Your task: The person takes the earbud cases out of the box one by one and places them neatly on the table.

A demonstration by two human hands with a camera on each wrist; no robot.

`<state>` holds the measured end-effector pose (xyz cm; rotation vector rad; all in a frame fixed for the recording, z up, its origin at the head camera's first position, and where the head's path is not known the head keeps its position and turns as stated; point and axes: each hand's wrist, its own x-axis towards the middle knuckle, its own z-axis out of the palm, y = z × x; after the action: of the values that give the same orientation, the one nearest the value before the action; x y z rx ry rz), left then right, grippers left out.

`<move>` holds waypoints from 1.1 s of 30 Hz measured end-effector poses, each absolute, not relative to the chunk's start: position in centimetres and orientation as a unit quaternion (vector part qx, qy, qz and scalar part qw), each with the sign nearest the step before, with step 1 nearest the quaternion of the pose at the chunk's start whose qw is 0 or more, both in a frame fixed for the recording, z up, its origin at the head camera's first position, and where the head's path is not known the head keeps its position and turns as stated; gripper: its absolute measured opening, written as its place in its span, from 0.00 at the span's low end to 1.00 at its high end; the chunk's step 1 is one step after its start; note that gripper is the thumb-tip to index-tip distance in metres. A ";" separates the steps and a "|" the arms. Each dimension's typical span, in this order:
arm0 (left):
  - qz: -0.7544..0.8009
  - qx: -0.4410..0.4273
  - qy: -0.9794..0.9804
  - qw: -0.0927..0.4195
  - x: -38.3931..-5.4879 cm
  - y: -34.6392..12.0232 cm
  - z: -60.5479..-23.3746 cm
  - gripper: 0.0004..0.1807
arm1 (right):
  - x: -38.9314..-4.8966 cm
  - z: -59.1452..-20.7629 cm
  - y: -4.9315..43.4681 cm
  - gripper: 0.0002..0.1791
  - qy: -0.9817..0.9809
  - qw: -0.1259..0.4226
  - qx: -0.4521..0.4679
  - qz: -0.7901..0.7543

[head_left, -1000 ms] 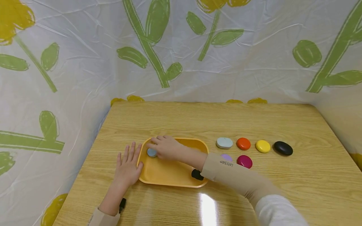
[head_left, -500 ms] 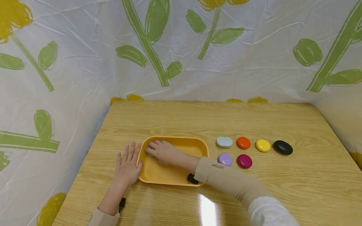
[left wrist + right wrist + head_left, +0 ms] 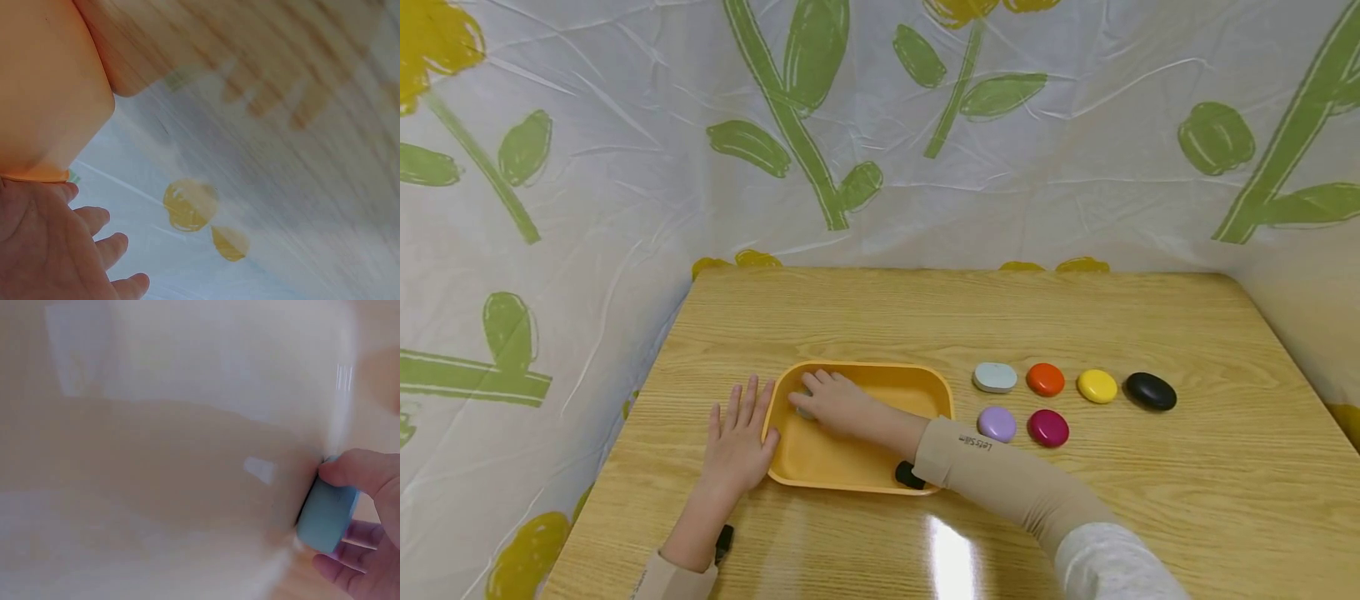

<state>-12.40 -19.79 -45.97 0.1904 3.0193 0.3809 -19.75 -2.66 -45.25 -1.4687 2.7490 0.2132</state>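
In the head view an orange tray [image 3: 857, 488] lies on the wooden table. My right hand [image 3: 842, 407] reaches into its left part. Thumb and fingers pinch a blue-grey rounded block [image 3: 326, 515] by its sides, as the right wrist view shows; from the head only a sliver of it is visible. The block is down at the tray's floor. My left hand [image 3: 737, 450] lies flat with fingers spread, its thumb against the tray's left rim. In the left wrist view the left hand [image 3: 53, 244] touches the tray wall [image 3: 56, 94].
Right of the tray, smooth pebble-like pieces lie in two rows: pale grey [image 3: 995, 377], orange-red [image 3: 1046, 380], yellow [image 3: 1097, 387] and black [image 3: 1151, 392] behind, lilac [image 3: 997, 423] and magenta [image 3: 1048, 428] in front. A flower-printed sheet [image 3: 1000, 192] hangs behind the table.
My right hand has come down over the blue-grey block and now holds it, after shifting left and then slightly right. The sleeve has uncovered the lilac piece. My left hand stays put.
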 end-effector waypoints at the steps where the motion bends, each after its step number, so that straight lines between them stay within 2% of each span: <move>1: 0.124 0.062 0.989 0.046 -12.4 -19.8 -46.0 0.33 | -19.8 -45.3 -2.6 0.20 0.881 0.011 -0.469 0.067; 8: 0.120 0.062 0.989 0.055 -12.4 -19.7 -45.8 0.33 | -19.8 -45.3 -2.3 0.30 0.882 0.032 -0.464 0.076; 14: 0.112 0.065 0.990 0.054 -12.4 -19.7 -45.8 0.34 | -19.7 -43.9 -1.4 0.29 0.883 0.024 -0.462 0.077; 20: 0.116 0.065 0.990 0.057 -12.4 -19.8 -45.8 0.33 | -19.3 -40.7 0.4 0.28 0.883 0.024 -0.466 0.049; 28: 0.118 0.061 0.989 0.064 -12.4 -19.7 -45.8 0.33 | -19.0 -35.9 5.5 0.23 0.881 -0.008 -0.466 -0.085; 33: 0.125 0.061 0.988 0.061 -12.4 -19.7 -45.7 0.33 | -18.5 -33.7 10.0 0.24 0.894 -0.026 -0.421 -0.150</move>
<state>-12.40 -19.70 -45.74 0.1854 2.9908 0.3787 -18.45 10.01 -33.69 -1.3465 2.8562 -0.4790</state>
